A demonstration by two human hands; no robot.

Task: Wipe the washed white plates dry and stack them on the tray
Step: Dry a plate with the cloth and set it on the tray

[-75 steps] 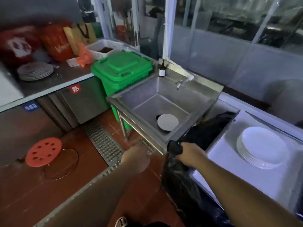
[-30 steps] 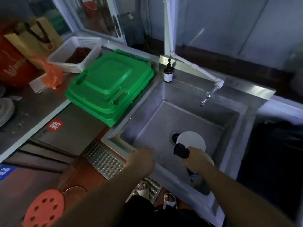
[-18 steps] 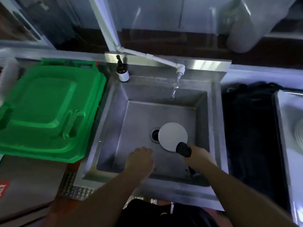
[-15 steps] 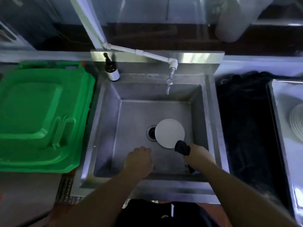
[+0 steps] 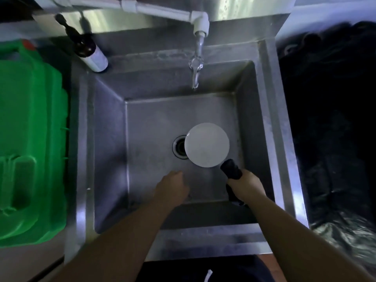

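Observation:
One white plate (image 5: 207, 145) lies flat on the bottom of the steel sink (image 5: 105, 139), partly covering the drain (image 5: 179, 147). My right hand (image 5: 246, 186) grips a dark rolled cloth (image 5: 231, 168) whose end sits just below the plate's lower right rim. My left hand (image 5: 173, 189) is down in the basin, left of and below the plate, fingers curled and holding nothing that I can see. The tray is out of view.
A tap (image 5: 196, 62) hangs over the sink's back. A dark bottle with a white label (image 5: 89, 51) stands at the back left corner. A green bin lid (image 5: 30, 139) lies left of the sink. A black plastic bag (image 5: 333, 119) fills the right side.
I have come closer and now look straight down into the sink. Both hands have reached lower into the basin, nearer the plate. The tray with stacked plates has left the view.

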